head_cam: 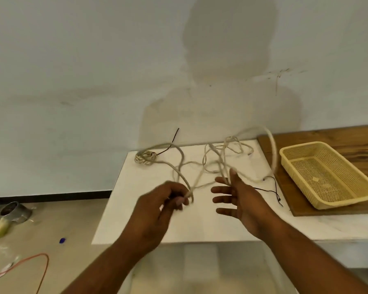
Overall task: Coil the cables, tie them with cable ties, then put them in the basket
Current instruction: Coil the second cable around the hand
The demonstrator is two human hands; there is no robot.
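Observation:
A long whitish cable point(212, 160) lies in loose tangled loops across the white table point(153, 228). My left hand point(164, 206) pinches a bend of this cable above the table's middle. My right hand point(236, 198) is spread open beside it, palm turned left, with a strand running past its fingers; one blurred loop arcs up toward the right. A small coiled bundle of cable point(146, 158) with a thin black tie rests at the table's far left corner. The yellow plastic basket point(302, 150) stands on the right and holds nothing.
The basket rests on a wooden board point(327, 134) at the table's right. A thin black tie point(272, 192) lies near the board's edge. On the floor to the left are a metal can point(14, 211), an orange wire point(40, 264) and scraps. A pale wall rises behind.

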